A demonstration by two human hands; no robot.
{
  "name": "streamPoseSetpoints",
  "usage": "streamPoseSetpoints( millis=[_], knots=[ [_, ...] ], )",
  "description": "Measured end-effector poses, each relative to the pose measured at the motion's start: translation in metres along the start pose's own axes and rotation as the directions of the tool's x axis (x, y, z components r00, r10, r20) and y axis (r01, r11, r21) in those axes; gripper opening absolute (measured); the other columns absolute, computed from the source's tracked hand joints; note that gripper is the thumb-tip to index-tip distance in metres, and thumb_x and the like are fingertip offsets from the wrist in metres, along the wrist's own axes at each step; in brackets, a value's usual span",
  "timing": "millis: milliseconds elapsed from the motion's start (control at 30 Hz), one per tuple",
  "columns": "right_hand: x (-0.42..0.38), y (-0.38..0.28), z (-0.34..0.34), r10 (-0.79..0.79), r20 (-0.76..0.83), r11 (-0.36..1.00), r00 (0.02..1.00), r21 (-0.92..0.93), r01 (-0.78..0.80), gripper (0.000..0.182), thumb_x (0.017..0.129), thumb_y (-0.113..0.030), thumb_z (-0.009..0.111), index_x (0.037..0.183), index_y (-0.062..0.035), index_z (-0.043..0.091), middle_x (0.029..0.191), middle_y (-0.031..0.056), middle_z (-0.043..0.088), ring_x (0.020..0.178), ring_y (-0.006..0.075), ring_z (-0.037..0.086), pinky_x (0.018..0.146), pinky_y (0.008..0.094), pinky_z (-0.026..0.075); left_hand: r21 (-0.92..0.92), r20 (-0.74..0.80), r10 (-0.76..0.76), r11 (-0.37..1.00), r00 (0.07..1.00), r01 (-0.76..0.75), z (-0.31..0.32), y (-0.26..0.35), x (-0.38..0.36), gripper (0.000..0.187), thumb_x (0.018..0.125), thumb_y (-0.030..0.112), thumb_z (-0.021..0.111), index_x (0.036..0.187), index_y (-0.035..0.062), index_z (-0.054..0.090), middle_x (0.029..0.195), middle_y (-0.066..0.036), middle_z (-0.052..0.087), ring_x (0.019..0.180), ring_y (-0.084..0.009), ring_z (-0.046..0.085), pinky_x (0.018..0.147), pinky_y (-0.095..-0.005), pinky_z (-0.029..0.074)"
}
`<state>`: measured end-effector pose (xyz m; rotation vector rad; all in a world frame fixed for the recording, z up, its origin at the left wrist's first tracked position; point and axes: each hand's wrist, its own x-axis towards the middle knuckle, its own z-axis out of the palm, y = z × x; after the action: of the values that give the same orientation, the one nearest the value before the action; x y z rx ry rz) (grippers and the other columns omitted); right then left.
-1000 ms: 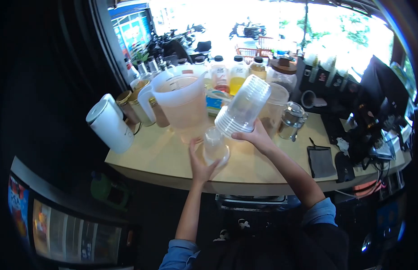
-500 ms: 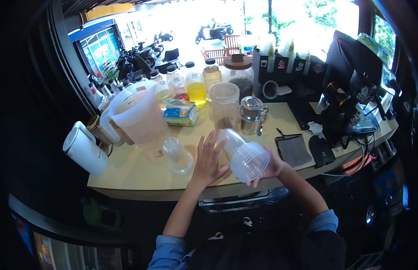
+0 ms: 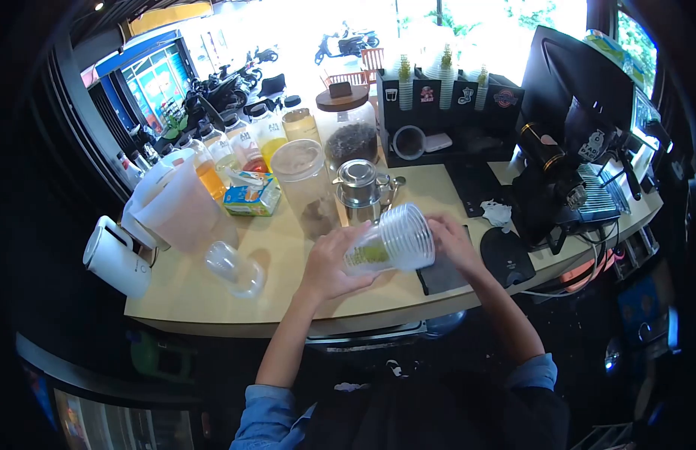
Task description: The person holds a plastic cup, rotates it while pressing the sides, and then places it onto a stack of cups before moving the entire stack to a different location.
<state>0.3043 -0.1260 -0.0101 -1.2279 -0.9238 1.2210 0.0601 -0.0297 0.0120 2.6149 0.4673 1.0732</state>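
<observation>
A stack of clear plastic cups [image 3: 404, 238] is held on its side above the counter's front edge, rims to the right. Green print shows through the wall of the cups. My left hand [image 3: 331, 266] is wrapped round the base end. At the rim end, my right hand [image 3: 454, 244] has its fingers closed on the edge of the cups; its fingertips are partly hidden. Another clear plastic cup [image 3: 235, 268] stands upside down on the counter, left of my left hand. Just beyond the stack are a metal pot with a lid [image 3: 359, 187] and a tall clear canister [image 3: 306, 187].
On the wooden counter [image 3: 190, 304] stand a white kettle [image 3: 117, 259], a large plastic pitcher [image 3: 179, 206], a tissue pack [image 3: 252, 196], several bottles and a wood-lidded jar [image 3: 348, 131]. An espresso machine [image 3: 573, 187] and black cup organizer [image 3: 453, 116] are right, with dark mats [image 3: 507, 255].
My view has shifted right. The cup stack has turned more sideways. My left hand, spread beside it before, now grips its base, and my right hand has moved to the rims.
</observation>
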Motion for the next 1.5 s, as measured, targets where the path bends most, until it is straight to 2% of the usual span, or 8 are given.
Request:
streamPoseSetpoints(
  millis=[67,300,367,467,700,833,1200,1500],
  knots=[
    [-0.015,-0.019,-0.003,-0.537,-0.046,0.795,0.842,-0.360,0.487,0.032,0.098,-0.024,0.047,0.118,0.0007,0.052,0.098,0.0053,0.062,0.087,0.0105,0.059,0.074,0.0248,0.049,0.035,0.075,-0.133,0.991,0.988,0.131,0.004,0.002,0.003,0.084,0.057,0.031,0.082,0.133,0.0164,0.050,0.108,-0.012,0.062,0.094,-0.0300,0.060,0.087,-0.0398,0.046],
    [-0.026,-0.025,0.021,-0.406,0.091,0.912,0.909,-0.028,0.410,0.032,0.099,-0.017,0.049,0.123,0.0032,0.050,0.103,0.0072,0.063,0.094,0.0100,0.059,0.086,0.0247,0.045,0.008,0.017,-0.164,0.986,0.986,0.164,0.007,0.013,0.011,0.089,0.058,0.032,0.085,0.134,0.0089,0.046,0.109,-0.013,0.062,0.100,-0.0276,0.060,0.090,-0.0396,0.047],
    [-0.023,-0.023,0.023,-0.405,0.088,0.914,0.910,0.030,0.404,0.033,0.099,-0.017,0.049,0.124,0.0035,0.049,0.104,0.0075,0.063,0.095,0.0104,0.059,0.086,0.0253,0.045,-0.378,-0.178,-0.270,0.907,0.946,0.188,0.017,0.003,0.003,0.092,0.065,0.034,0.084,0.139,0.0060,0.036,0.114,-0.014,0.059,0.100,-0.0242,0.061,0.088,-0.0379,0.048],
    [-0.014,-0.009,0.024,-0.427,0.110,0.899,0.898,0.156,0.409,0.035,0.100,-0.018,0.044,0.128,0.0025,0.044,0.110,0.0082,0.060,0.096,0.0115,0.058,0.089,0.0273,0.044,-0.657,-0.102,-0.441,0.703,0.892,0.272,0.029,-0.006,-0.006,0.089,0.071,0.031,0.082,0.138,0.0035,0.031,0.116,-0.016,0.055,0.104,-0.0230,0.059,0.090,-0.0363,0.048],
    [-0.015,0.003,0.033,-0.493,0.091,0.870,0.865,0.032,0.493,0.045,0.103,-0.027,0.034,0.138,0.0002,0.030,0.123,0.0094,0.050,0.113,0.0150,0.049,0.101,0.0319,0.035,-0.665,-0.151,-0.435,0.709,0.888,0.235,0.041,0.002,0.002,0.076,0.076,0.035,0.077,0.129,0.0024,0.034,0.112,-0.014,0.054,0.104,-0.0221,0.057,0.089,-0.0347,0.048],
    [-0.018,-0.001,0.028,-0.494,0.175,0.868,0.852,0.049,0.494,0.043,0.102,-0.028,0.038,0.134,0.0003,0.037,0.118,0.0087,0.055,0.109,0.0142,0.052,0.098,0.0315,0.038,-0.673,-0.176,-0.439,0.707,0.881,0.218,0.044,-0.009,-0.001,0.071,0.079,0.036,0.074,0.128,0.0027,0.036,0.114,-0.011,0.050,0.105,-0.0195,0.053,0.091,-0.0331,0.045],
    [-0.030,-0.014,0.018,-0.448,0.062,0.893,0.892,-0.023,0.450,0.028,0.092,-0.001,0.055,0.119,0.0028,0.048,0.101,0.0133,0.065,0.093,0.0141,0.063,0.087,0.0270,0.048,-0.728,-0.188,-0.455,0.659,0.871,0.187,0.045,-0.014,-0.018,0.056,0.084,0.026,0.068,0.126,0.0036,0.038,0.114,-0.009,0.048,0.107,-0.0171,0.049,0.094,-0.0318,0.041],
    [-0.012,0.024,0.026,-0.346,0.106,0.933,0.932,-0.061,0.354,0.022,0.086,0.004,0.055,0.108,0.0044,0.053,0.097,0.0066,0.057,0.088,0.0127,0.064,0.072,0.0223,0.050,-0.611,0.053,-0.589,0.620,0.806,0.492,0.038,-0.019,-0.055,0.051,0.085,0.019,0.069,0.123,0.0008,0.041,0.110,-0.013,0.053,0.102,-0.0162,0.053,0.086,-0.0306,0.046]
  ],
)
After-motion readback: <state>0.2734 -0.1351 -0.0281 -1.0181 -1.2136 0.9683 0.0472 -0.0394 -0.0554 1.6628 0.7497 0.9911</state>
